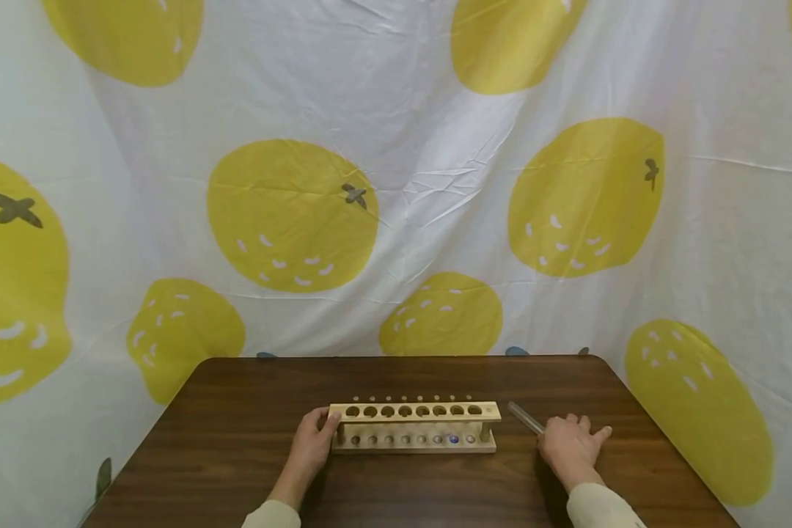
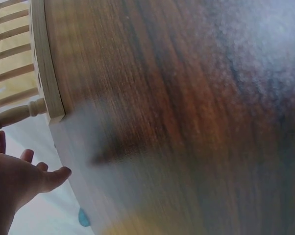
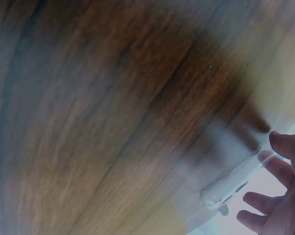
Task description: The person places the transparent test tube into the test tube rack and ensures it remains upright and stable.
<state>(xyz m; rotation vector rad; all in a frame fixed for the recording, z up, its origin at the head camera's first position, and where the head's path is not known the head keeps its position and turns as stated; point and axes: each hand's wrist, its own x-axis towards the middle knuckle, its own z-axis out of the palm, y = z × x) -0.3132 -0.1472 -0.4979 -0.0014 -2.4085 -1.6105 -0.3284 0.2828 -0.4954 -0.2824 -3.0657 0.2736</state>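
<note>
While the left hand (image 1: 312,444) grips a plain wooden rack (image 1: 413,420), fingers (image 3: 280,171) of the right hand (image 1: 570,449) pinch a clear tube (image 1: 525,418).

Both sleeves (image 1: 602,507) (seemingly plain) are a pale, creamy off-white.

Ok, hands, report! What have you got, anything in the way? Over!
Left hand holding wooden rack at left end. Right hand pinching glass tube, right of rack. Nothing visible in between.

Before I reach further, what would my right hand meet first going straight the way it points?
Probably the lemon-print curtain, beyond the table, though depth is unclear. Your right hand, holding a glass tube, looks unobstructed until there.
</note>
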